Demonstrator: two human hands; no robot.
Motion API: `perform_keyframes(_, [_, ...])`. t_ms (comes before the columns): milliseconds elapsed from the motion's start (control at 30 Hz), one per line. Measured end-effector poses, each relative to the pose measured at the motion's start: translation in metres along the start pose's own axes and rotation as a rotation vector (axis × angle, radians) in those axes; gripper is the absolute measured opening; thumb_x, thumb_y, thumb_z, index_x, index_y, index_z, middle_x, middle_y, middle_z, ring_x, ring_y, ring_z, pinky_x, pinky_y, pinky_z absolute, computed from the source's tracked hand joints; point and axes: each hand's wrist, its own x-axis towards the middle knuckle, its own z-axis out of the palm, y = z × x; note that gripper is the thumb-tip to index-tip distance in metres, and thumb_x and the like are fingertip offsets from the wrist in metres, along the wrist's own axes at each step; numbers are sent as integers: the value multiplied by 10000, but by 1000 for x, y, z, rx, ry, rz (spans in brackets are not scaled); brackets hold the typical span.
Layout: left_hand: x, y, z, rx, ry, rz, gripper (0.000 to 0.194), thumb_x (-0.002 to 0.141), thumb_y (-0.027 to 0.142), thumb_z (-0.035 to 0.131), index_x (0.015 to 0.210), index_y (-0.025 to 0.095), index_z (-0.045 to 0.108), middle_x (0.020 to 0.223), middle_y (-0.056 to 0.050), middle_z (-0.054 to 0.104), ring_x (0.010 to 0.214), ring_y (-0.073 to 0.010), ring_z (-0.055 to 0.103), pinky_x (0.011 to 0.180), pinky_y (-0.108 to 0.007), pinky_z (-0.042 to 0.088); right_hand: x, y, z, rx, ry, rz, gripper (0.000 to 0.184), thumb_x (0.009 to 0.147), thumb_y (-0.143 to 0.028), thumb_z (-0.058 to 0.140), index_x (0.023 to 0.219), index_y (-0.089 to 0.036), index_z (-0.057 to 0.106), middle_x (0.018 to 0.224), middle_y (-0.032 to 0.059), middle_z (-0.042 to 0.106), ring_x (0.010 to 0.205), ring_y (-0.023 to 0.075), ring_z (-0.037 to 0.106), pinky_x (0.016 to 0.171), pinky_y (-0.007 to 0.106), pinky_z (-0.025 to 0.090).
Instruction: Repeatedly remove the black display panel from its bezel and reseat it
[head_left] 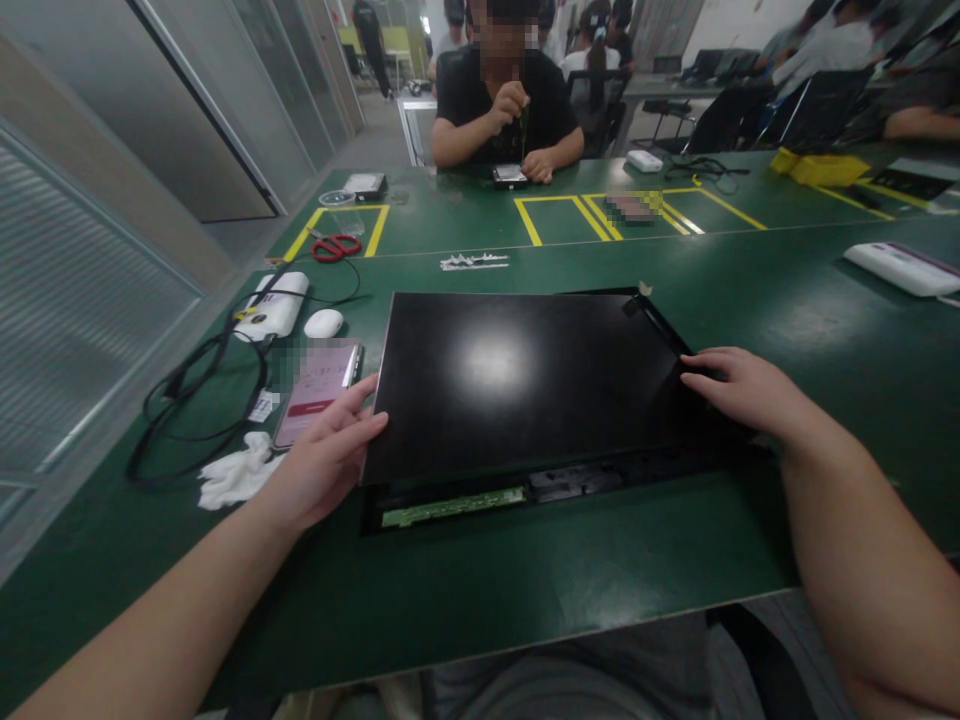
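A glossy black screen panel [517, 390] lies a little askew over a black frame [585, 483], its left side raised. Along the frame's near side a narrow green circuit board [454, 507] is exposed. My left hand [330, 440] grips the panel's left edge, thumb on top and fingers at the side and below. At the right edge, my right hand [731, 385] pinches the panel between thumb and fingers; the frame's side runs close by, and the exact contact is partly hidden. The frame's far right corner sticks out beyond the panel.
To the left lie a phone [319, 390], a crumpled white cloth or glove [240, 472], a white case [324, 323], black cables [202, 380] and red scissors [335, 248]. White strips [474, 262] lie beyond the panel. Across the green table [600, 580] sits a co-worker [510, 110].
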Motion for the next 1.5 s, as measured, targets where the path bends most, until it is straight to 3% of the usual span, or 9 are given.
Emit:
perform_keyframes(200, [0,1,0,16,-26,9,640,773,229,966,1377,248,755,1111,-66,886,1056,-314,850,778,-304,710,-1,-2,-2,10,4,-2,442,932,-448,623,1219,-197,845,1386,167,764,1326,365,710,1181,527,542])
perform_keyframes(500, [1,-1,1,-6,-55,29,515,793,212,953,1280,252,787,1112,-59,888,1038,-298,855,743,-277,700,-2,-5,-5,16,-5,41,432,919,-450,615,1189,-207,848,1377,152,770,1325,356,711,1175,502,548])
perform_keyframes(733, [0,-2,-1,-10,-54,16,576,793,218,957,1330,231,747,1123,-71,885,1050,-310,851,808,-326,712,-1,-5,-5,20,-10,27,459,923,-455,611,1234,-201,835,1381,155,771,1334,362,706,1182,526,541])
perform_keyframes(1000, [-1,1,0,3,-52,12,594,779,235,972,1331,243,753,1059,-64,891,988,-304,863,727,-288,704,1,2,-3,56,-16,25,455,930,-425,603,1255,-205,832,1402,157,758,1362,360,690,1212,533,519])
perform_keyframes(1200, [0,0,1,-3,-47,39,558,749,237,1001,1257,230,771,1024,-57,891,985,-302,866,710,-269,702,6,11,0,158,-32,52,445,848,-291,627,1237,-226,830,1437,158,721,1413,353,654,1280,523,454])
perform_keyframes(1500, [1,-3,-1,-11,-70,53,565,752,247,1016,1264,227,778,1073,-71,893,1020,-293,863,764,-249,700,6,12,2,317,-18,126,453,793,-271,648,1209,-250,827,1426,139,729,1430,359,639,1290,551,424])
